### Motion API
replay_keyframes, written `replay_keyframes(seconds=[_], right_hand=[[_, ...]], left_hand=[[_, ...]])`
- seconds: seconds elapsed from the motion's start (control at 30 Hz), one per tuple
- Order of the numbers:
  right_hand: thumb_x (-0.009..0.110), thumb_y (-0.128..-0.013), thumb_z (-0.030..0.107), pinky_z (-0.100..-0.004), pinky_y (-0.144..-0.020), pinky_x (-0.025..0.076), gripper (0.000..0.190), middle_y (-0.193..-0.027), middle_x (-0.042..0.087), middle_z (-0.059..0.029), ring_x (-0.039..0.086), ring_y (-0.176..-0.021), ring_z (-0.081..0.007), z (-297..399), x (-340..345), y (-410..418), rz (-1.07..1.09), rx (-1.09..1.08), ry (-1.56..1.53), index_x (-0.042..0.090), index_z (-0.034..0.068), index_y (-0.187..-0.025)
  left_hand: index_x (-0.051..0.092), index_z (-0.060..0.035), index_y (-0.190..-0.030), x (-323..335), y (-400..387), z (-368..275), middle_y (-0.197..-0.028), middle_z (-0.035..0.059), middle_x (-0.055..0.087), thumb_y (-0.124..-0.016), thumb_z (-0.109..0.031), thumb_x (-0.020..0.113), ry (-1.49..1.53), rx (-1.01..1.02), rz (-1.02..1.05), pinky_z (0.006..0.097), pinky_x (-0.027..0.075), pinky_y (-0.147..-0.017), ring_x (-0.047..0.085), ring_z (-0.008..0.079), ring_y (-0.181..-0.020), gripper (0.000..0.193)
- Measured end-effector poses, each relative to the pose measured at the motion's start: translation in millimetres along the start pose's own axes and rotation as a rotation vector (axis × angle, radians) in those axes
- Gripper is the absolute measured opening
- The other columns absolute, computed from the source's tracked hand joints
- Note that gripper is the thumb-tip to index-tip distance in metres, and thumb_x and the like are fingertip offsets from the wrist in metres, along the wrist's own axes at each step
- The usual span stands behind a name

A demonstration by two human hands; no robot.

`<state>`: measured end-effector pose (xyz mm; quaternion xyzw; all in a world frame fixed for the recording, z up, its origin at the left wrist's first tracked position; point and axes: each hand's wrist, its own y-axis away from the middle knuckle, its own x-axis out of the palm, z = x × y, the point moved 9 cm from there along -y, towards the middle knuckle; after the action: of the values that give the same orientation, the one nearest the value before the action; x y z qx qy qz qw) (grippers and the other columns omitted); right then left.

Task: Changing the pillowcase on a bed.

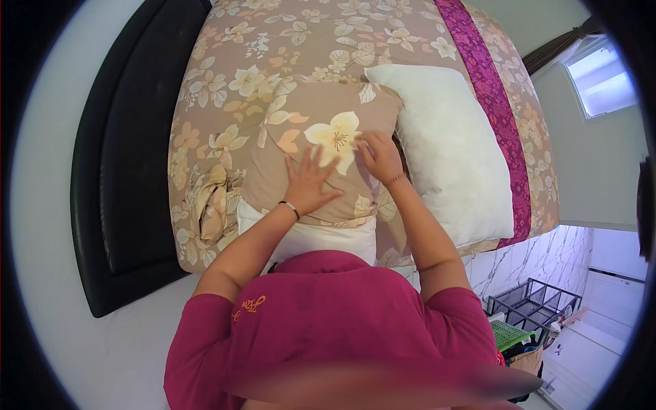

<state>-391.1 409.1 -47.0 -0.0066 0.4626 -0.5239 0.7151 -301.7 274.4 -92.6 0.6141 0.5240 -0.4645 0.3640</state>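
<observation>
A pillow in a beige floral pillowcase (pixel 333 107) lies on the bed in front of me, its white uncovered end (pixel 323 241) showing towards my body. My left hand (pixel 310 182) rests flat on the pillowcase, fingers spread, below a large cream flower. Slightly blurred, my right hand (pixel 380 156) touches the cloth near the pillowcase's right side with bent fingers; whether it pinches the fabric is unclear. Just right of it lies a plain white pillow (pixel 456 154) without a cover. A crumpled piece of floral cloth (pixel 212 205) sits to the left.
A floral sheet (pixel 307 31) covers the bed, crossed by a magenta patterned strip (pixel 492 102) on the right. The black padded headboard (pixel 143 138) stands at left. At lower right are a dark metal rack (pixel 535 302) and a green plastic basket (pixel 510 335).
</observation>
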Motion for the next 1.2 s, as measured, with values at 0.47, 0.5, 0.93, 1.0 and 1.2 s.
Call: replay_keyframes(seconds=[0.47, 0.5, 0.93, 1.0, 1.2], right_hand=[[0.058, -0.082, 0.017, -0.0405, -0.091, 0.033, 0.010, -0.094, 0.060, -0.0016, 0.054, -0.099, -0.0200, -73.1, 78.1, -60.8, 0.075, 0.279, 0.237, 0.059, 0.012, -0.090], [0.056, -0.083, 0.016, -0.0416, -0.092, 0.033, 0.007, -0.090, 0.059, -0.0023, 0.054, -0.096, -0.0209, -69.6, 74.3, -60.5, 0.037, 0.260, 0.208, 0.058, 0.011, -0.087], [0.052, -0.082, 0.009, -0.0419, -0.095, 0.036, 0.015, -0.102, 0.058, -0.0092, 0.054, -0.099, -0.0275, -33.0, 59.6, -33.4, 0.055, 0.065, 0.008, 0.054, 0.007, -0.097], [0.053, -0.081, 0.007, -0.0411, -0.094, 0.038, 0.020, -0.106, 0.057, -0.0097, 0.053, -0.101, -0.0285, -53.8, 47.8, -28.9, -0.073, 0.121, 0.037, 0.055, 0.007, -0.101], [0.058, -0.079, 0.008, -0.0406, -0.086, 0.044, 0.024, -0.104, 0.060, -0.0114, 0.056, -0.098, -0.0314, -129.4, 16.3, -11.0, -0.189, 0.352, 0.168, 0.058, 0.006, -0.102]], left_hand=[[0.018, -0.0321, -0.145, 53.3, -7.9, 19.6, -0.153, 0.0093, 0.005, -0.081, -0.071, 0.034, -0.107, -0.042, 0.279, 0.0666, -0.007, -0.101, -0.001, 0.0286, -0.140, 0.077], [0.018, -0.0321, -0.145, 54.5, -8.3, 19.3, -0.153, 0.0093, 0.005, -0.081, -0.071, 0.034, -0.105, -0.039, 0.281, 0.0666, -0.007, -0.101, -0.001, 0.0286, -0.140, 0.077], [0.017, -0.0315, -0.145, 59.3, -9.4, 21.7, -0.152, 0.0124, 0.004, -0.081, -0.069, 0.039, -0.078, -0.038, 0.279, 0.0676, -0.008, -0.100, -0.001, 0.0320, -0.140, 0.078], [0.017, -0.0314, -0.145, 57.9, -10.5, 21.1, -0.152, 0.0126, 0.004, -0.081, -0.069, 0.039, -0.070, -0.035, 0.274, 0.0676, -0.008, -0.100, -0.001, 0.0322, -0.140, 0.078], [0.019, -0.0302, -0.145, 57.4, -10.8, 21.5, -0.152, 0.0127, 0.005, -0.081, -0.070, 0.039, -0.058, -0.039, 0.272, 0.0672, -0.009, -0.099, 0.000, 0.0328, -0.140, 0.078]])
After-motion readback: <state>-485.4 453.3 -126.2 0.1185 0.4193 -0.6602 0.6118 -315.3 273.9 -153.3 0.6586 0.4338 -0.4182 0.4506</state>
